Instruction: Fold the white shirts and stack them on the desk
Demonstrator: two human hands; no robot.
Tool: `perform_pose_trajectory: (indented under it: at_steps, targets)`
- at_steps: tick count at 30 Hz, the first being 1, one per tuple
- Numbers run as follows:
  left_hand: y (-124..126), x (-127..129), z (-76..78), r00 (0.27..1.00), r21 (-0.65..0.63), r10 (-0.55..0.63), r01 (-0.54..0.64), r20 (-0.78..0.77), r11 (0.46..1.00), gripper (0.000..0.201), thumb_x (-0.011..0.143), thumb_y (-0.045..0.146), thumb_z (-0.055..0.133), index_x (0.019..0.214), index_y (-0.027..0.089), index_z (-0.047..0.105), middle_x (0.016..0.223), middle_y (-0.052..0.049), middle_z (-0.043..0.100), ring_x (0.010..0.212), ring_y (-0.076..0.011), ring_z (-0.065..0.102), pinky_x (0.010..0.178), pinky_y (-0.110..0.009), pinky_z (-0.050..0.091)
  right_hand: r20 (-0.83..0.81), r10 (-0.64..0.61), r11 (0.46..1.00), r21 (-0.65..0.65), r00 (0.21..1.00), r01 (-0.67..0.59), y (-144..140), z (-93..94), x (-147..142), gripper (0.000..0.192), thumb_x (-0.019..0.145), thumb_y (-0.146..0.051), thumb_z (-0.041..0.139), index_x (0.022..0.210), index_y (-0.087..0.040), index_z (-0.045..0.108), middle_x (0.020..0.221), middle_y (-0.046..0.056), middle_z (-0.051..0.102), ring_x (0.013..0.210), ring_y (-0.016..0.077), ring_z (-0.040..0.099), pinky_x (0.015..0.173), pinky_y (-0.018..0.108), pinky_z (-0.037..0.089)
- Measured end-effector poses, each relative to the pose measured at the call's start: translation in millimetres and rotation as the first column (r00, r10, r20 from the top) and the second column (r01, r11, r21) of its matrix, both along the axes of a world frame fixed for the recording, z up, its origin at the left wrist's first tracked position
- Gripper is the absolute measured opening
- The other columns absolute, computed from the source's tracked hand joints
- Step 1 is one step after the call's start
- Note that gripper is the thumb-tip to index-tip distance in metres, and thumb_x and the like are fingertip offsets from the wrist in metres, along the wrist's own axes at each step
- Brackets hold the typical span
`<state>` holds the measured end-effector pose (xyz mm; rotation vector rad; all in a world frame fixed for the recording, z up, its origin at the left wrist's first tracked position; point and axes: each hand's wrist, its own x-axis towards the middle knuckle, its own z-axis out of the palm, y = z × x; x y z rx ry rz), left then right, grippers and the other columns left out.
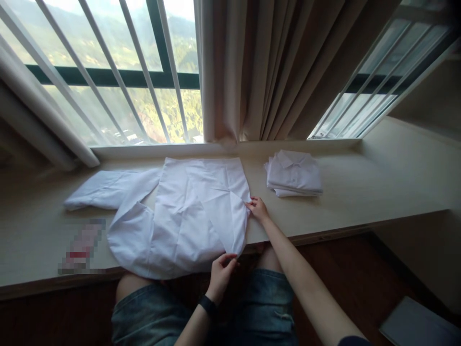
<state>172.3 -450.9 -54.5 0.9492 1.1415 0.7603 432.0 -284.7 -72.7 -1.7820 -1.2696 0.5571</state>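
Observation:
A white shirt (187,206) lies spread on the wide window ledge, its near end hanging over the front edge. One sleeve curves out to the left, and the other is folded across the right side of the body. My left hand (221,274), with a dark band on its wrist, pinches the cloth at the lower right, by the ledge's edge. Farther up the right side, my right hand (257,208) grips the folded sleeve's edge between thumb and fingers. The shirt's collar cannot be made out.
Folded white shirts (294,173) are stacked to the right, collar up. More white cloth (99,190) lies at the left, beside a blurred-out flat item (82,247). Behind the ledge (360,192) are a barred window (118,77) and beige curtains (266,72). My knees are under the front edge.

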Motion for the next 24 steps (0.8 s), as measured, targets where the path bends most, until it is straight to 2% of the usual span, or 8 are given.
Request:
perform_pose_trajectory:
  at_steps: [4,8,12,15,18,20,22,24]
  targets:
    - [-2,-5,-11.2,0.993,0.059,-0.099,0.103,-0.07,0.993,0.039,0.071,0.038,0.076,0.102,0.013,0.076,0.093,-0.011,0.077,0.087,-0.0258,0.072,0.083,-0.038,0.055,0.042,-0.077,0.997,-0.007,0.996,0.077,3,0.7,-8,0.028,0.07,-0.044,0.074,0.061,-0.019,0.065,0.12,0.014,0.063,0.111,0.0251,0.06,0.105,0.037,0.042]
    - [-3,-12,-8.4,0.957,0.17,-0.214,0.248,-0.196,0.954,0.039,0.079,0.03,0.066,0.114,0.016,0.075,0.108,-0.009,0.076,0.1,-0.0259,0.071,0.094,-0.041,0.053,0.05,-0.163,0.986,-0.022,0.985,0.165,1,6.5,-15,0.023,0.067,-0.04,0.074,0.06,-0.02,0.064,0.105,0.013,0.068,0.11,0.0271,0.059,0.103,0.038,0.043]
    - [0,-16,-1.9,0.923,0.202,-0.271,0.33,-0.273,0.922,0.039,0.082,0.026,0.061,0.118,0.017,0.074,0.112,-0.009,0.076,0.104,-0.0255,0.07,0.097,-0.04,0.052,0.003,-0.223,0.974,-0.049,0.975,0.223,-3,12.9,-19,0.02,0.068,-0.038,0.069,0.061,-0.021,0.063,0.082,0.01,0.071,0.092,0.0255,0.063,0.086,0.033,0.05]
    - [2,-18,2.5,0.912,0.212,-0.293,0.359,-0.287,0.909,0.038,0.082,0.024,0.061,0.117,0.018,0.074,0.114,-0.009,0.075,0.106,-0.0257,0.069,0.099,-0.04,0.05,-0.063,-0.236,0.97,-0.077,0.97,0.231,-1,17.1,-20,0.022,0.07,-0.041,0.064,0.072,-0.019,0.067,0.08,0.007,0.072,0.079,0.0219,0.064,0.072,0.028,0.05]
    - [-1,-21,11.1,0.882,0.221,-0.336,0.418,-0.329,0.881,0.032,0.083,0.023,0.06,0.109,0.019,0.077,0.109,-0.008,0.075,0.104,-0.0248,0.069,0.098,-0.038,0.05,-0.123,-0.203,0.976,-0.107,0.971,0.191,6,22.0,-16,0.026,0.067,-0.04,0.066,0.08,-0.019,0.07,0.082,0.004,0.073,0.077,0.0193,0.064,0.068,0.025,0.048]
    - [-4,-22,21.0,0.849,0.268,-0.28,0.426,-0.447,0.864,0.029,0.083,0.024,0.06,0.107,0.022,0.077,0.104,-0.007,0.074,0.096,-0.0232,0.07,0.091,-0.036,0.052,-0.149,-0.202,0.975,-0.123,0.968,0.185,13,25.4,-13,0.03,0.062,-0.036,0.07,0.086,-0.019,0.071,0.084,0.002,0.072,0.078,0.0185,0.064,0.068,0.024,0.048]
    - [-5,-21,33.4,0.797,0.373,-0.085,0.37,-0.597,0.851,0.028,0.086,0.027,0.058,0.108,0.023,0.075,0.103,-0.007,0.07,0.088,-0.0212,0.069,0.082,-0.034,0.053,-0.177,-0.233,0.967,-0.143,0.956,0.209,19,27.8,-11,0.035,0.059,-0.031,0.072,0.092,-0.019,0.07,0.086,0.003,0.072,0.078,0.0178,0.063,0.067,0.023,0.047]
    - [3,-17,46.0,0.722,0.494,0.111,0.343,-0.683,0.799,0.027,0.091,0.029,0.053,0.109,0.023,0.072,0.101,-0.008,0.067,0.084,-0.0202,0.067,0.078,-0.033,0.053,-0.223,-0.254,0.96,-0.179,0.941,0.216,22,29.3,-9,0.035,0.062,-0.03,0.071,0.095,-0.017,0.069,0.082,0.004,0.071,0.073,0.0168,0.062,0.062,0.023,0.046]
